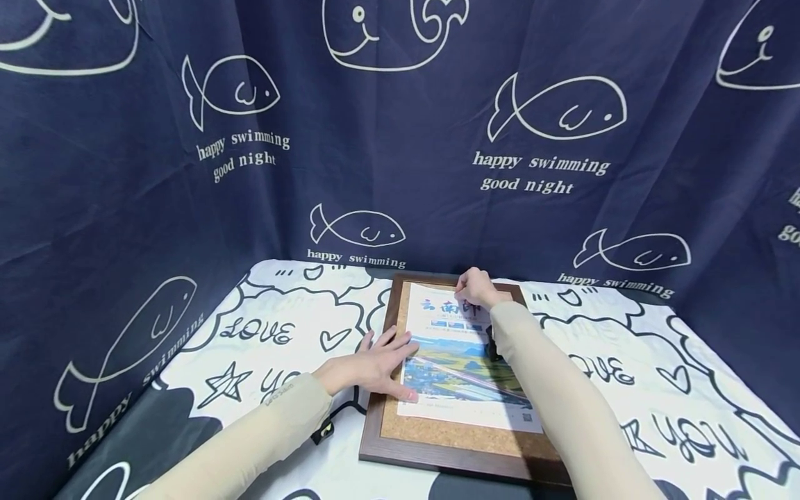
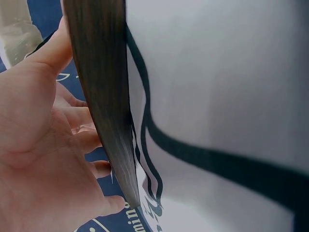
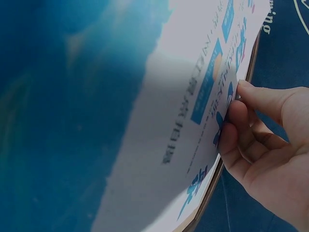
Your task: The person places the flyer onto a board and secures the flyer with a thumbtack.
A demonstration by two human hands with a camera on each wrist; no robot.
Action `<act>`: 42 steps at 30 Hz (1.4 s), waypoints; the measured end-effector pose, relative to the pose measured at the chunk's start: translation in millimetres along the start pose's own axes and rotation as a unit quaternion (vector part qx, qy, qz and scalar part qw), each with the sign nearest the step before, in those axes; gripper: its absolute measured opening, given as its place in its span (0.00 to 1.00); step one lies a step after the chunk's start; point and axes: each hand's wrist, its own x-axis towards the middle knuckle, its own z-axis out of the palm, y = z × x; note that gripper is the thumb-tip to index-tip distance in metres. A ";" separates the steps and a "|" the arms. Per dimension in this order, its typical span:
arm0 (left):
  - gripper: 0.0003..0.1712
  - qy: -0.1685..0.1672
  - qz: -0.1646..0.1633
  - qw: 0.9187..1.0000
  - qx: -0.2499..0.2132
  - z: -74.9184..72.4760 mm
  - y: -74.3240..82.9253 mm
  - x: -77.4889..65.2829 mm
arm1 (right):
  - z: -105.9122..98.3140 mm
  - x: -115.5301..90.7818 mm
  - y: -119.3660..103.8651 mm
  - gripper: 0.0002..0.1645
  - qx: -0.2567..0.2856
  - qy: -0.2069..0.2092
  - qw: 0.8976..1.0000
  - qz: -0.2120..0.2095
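Note:
A printed poster [image 1: 446,411] with blue Chinese lettering and a landscape picture lies on a cork board [image 1: 431,432] in a dark wooden frame [image 1: 437,455]. My left hand [image 1: 377,366] is spread over the left edge of poster and frame, fingers fairly straight. In the left wrist view that hand [image 2: 48,140] lies beside the frame's side [image 2: 104,96]. Near the poster's top, my right hand [image 1: 478,288] has curled fingers. In the right wrist view its thumb and index finger [image 3: 237,112] pinch a tiny pin-like object, mostly hidden, against the poster [image 3: 145,125].
The board lies on a white cloth [image 1: 337,316] with black drawings and lettering. Behind stands a dark blue curtain [image 1: 431,173] printed with white fish. A small black object [image 1: 323,432] is under my left wrist, and another black one [image 1: 492,345] is by my right wrist.

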 end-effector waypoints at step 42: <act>0.54 -0.007 -0.002 1.000 -0.005 -2.2 3.6 0.6 | -4.3 1.3 5.5 0.07 0.030 -0.028 0.999 0.015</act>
